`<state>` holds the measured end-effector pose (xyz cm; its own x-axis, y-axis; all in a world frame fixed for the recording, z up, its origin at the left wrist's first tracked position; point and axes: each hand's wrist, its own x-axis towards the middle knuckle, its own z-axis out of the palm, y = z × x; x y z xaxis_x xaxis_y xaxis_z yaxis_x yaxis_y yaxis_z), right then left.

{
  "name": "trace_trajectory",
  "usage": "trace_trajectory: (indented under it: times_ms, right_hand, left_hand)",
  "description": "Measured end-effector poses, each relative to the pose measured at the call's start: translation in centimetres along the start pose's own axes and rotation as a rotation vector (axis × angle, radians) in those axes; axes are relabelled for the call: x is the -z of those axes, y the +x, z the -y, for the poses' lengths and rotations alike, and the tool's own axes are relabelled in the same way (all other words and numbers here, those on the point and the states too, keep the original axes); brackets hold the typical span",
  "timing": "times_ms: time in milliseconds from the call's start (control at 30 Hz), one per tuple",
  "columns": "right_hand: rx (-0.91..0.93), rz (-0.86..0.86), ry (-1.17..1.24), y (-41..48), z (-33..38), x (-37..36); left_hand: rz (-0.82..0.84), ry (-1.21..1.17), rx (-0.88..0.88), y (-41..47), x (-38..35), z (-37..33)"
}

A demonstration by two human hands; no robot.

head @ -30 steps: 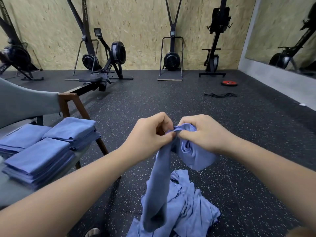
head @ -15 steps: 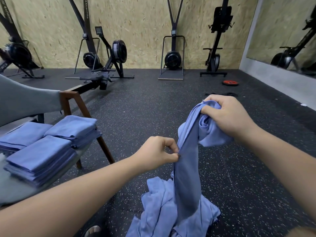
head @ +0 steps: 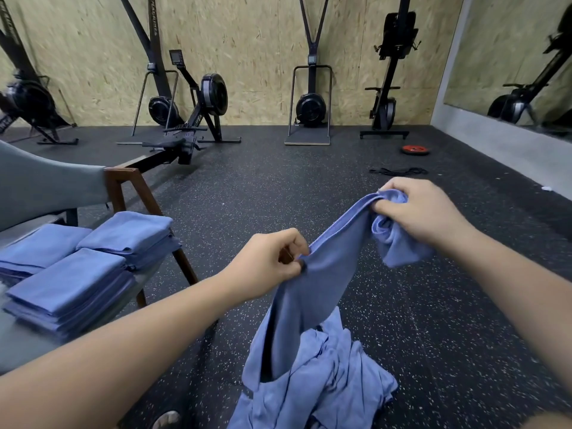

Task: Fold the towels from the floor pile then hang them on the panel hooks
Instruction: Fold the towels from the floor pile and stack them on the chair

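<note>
Floor (head: 309, 196) of black speckled rubber stretches ahead of me. The grey bench (head: 18, 345) stands at my left and carries three stacks of folded towels (head: 68, 286). Below my arms the floor pile (head: 325, 382) lies crumpled, a little right of centre. The one towel (head: 325, 274) I am working on rises from that pile. Its long axis runs up and to the right, past my left hand (head: 266, 264) to my right hand (head: 424, 212), which is higher and farther out. My right fingers (head: 383, 207) grasp a bunched corner. My left fingers (head: 297, 239) pinch the same top edge lower down, nearer to me. I judge the next move is to slide the left hand along that edge to its other corner, so the towel spreads flat for folding.
</note>
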<state>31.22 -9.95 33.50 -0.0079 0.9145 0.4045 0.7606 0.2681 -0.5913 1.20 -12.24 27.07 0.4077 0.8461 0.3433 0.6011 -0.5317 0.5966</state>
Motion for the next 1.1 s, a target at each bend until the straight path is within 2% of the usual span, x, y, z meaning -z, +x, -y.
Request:
trace_trajectory:
  times_ms: [200,367,467,700,833,1100]
  right_hand:
    - [0.169,0.332,0.071,-2.3,1.5,-2.5]
    - [0.216,0.550,0.214,-3.8,3.3,-5.4]
    - [0.184,0.629,0.287,-4.1,3.6,-6.2]
    - [0.174,0.549,0.274,-3.7,3.2,-5.5]
    - [0.214,0.445,0.224,-3.2,3.1,-4.9]
    - [0.199,0.225,0.223,-1.7,2.3,-2.9]
  left_hand:
    - [-0.044,-0.045,0.008,0.1,1.2,-1.1]
    - [-0.004,0.001,-0.104,0.1,1.8,-3.0]
    - [0.029,0.011,-0.144,-0.2,2.0,-3.6]
    - [0.033,-0.017,-0.119,-0.6,2.0,-2.8]
    - [0.044,-0.026,-0.069,-0.8,1.5,-2.0]
    - [0.002,0.106,-0.027,-0.7,0.9,-0.3]
